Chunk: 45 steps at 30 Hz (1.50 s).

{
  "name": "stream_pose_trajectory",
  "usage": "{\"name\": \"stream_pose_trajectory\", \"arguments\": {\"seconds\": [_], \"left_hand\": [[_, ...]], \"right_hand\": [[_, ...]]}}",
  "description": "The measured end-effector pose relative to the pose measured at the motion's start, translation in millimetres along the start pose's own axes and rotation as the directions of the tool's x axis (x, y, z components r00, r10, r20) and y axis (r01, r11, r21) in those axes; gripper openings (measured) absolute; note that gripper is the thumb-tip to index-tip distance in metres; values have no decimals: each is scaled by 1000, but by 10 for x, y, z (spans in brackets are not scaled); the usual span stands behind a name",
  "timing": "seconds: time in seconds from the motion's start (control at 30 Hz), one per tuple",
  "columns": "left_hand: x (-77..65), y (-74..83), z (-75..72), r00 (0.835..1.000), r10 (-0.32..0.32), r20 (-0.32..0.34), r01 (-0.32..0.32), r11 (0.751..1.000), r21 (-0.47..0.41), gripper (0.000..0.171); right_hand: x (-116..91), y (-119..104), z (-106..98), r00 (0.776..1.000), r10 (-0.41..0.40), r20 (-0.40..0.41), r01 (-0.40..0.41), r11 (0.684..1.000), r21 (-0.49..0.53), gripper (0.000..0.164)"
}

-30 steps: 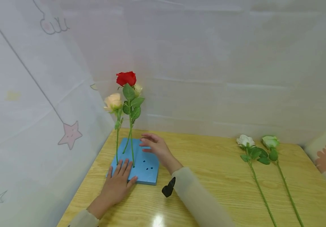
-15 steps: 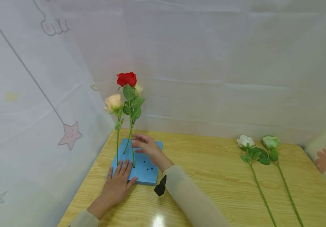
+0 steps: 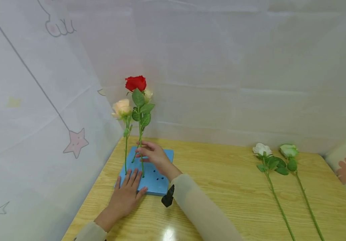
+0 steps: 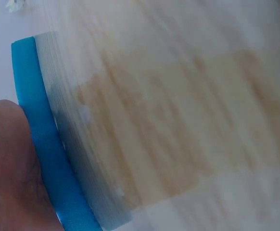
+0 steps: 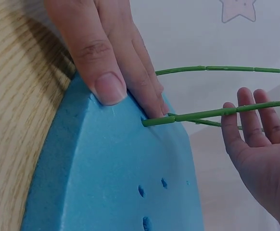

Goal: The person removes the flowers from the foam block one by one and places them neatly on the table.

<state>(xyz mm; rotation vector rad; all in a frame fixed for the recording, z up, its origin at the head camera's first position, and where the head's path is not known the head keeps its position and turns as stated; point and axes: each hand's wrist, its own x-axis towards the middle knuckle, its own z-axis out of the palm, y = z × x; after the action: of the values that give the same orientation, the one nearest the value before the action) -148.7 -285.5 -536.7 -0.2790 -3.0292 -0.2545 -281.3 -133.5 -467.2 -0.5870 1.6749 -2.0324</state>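
left hand (image 3: 126, 194) is pressing flat, fingers straight, on blue foam block (image 3: 149, 172) at table's (image 3: 221, 187) left end | right hand (image 3: 155, 155), fingers open, is reaching red rose stem (image 3: 141, 157) standing in foam | better gripping low, keeping stem upright

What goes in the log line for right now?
left hand: pressing blue foam block | right hand: open at red rose stem | two roses: lying on table

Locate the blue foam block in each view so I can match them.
Head: blue foam block left of centre on the table, under the left hand.
Left wrist: only its edge, a strip at left.
Right wrist: fills the lower left.
Shared landmark: the left hand pressing the block.
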Motion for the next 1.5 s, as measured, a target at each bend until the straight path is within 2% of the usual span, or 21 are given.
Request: {"name": "stream_pose_trajectory", "arguments": {"seconds": [0.27, 0.53, 0.8, 0.97, 1.23, 1.5], "left_hand": [[24, 19, -19, 1000, 0, 5, 0, 1000, -7, 75], [31, 24, -31, 1000, 8, 0, -8, 1000, -17, 75], [39, 4, -2, 1000, 0, 14, 0, 1000, -17, 75], [39, 4, 4, 1000, 2, 14, -2, 1000, -24, 75], [33, 9, 7, 1000, -3, 18, 4, 999, -34, 75], [15, -38, 53, 1000, -2, 12, 3, 999, -47, 76]], "right_hand": [[-6, -22, 1, 1000, -8, -8, 8, 1000, 13, 34], [-23, -46, -1, 999, -34, -10, 34, 999, -21, 34], [-48, -197, 34, 997, -60, -48, 58, 997, -45, 35], [-84, -287, 21, 995, -86, -44, 84, 995, -47, 35], [-188, -473, -54, 991, -133, -7, 132, 990, -57, 34], [-303, -599, -208, 993, -118, -5, 117, 991, -69, 35]]}}
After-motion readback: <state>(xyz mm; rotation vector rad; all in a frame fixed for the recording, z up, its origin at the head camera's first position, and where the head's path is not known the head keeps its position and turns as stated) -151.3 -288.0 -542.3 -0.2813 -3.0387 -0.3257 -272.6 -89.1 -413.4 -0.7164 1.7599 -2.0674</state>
